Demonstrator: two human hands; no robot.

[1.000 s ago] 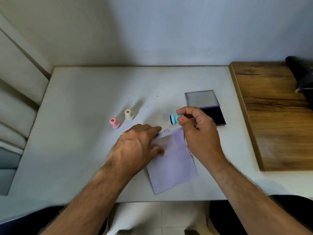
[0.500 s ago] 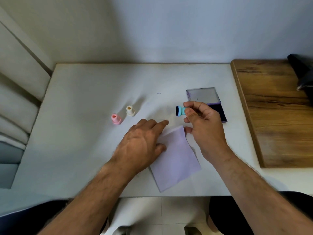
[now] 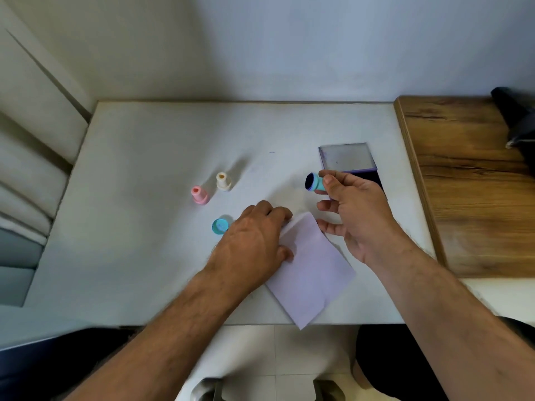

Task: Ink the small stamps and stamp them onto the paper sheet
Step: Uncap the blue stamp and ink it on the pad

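We see a white tabletop (image 3: 150, 256). On it stand a pink stamp (image 3: 199, 194) and a cream stamp (image 3: 223, 181) left of centre; a teal cap (image 3: 219, 226) lies nearer. A paper sheet (image 3: 312, 273) overhangs the near edge, an open ink pad (image 3: 347, 159) lies far right, beside a wooden board (image 3: 469, 198).

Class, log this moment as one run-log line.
right hand: pinches teal stamp, inked face up | left hand: presses paper sheet | ink pad: open
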